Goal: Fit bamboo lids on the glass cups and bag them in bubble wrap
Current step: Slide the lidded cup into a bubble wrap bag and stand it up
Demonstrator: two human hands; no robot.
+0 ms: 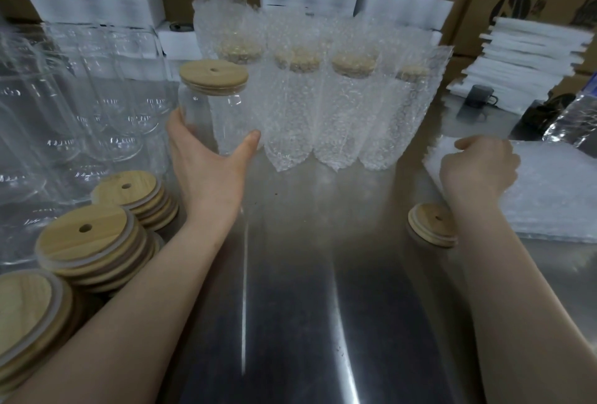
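Gripped low by the left hand, the slick, bamboo-lidded clear glass cup beside the bubble-wrapped cups may slip and topple them, while the right hand curls on flat bubble-wrap bags, hold unclear.

Beyond the two hands stand four bubble-wrap bags, each holding one lidded clear glass cup. The left hand holds one unbagged clear glass cup with one round bamboo lid on it. Left of that hand lie three stacks of bamboo lids; one single bamboo lid lies beside the right hand. The bare glasses farther left overlap too much to count.
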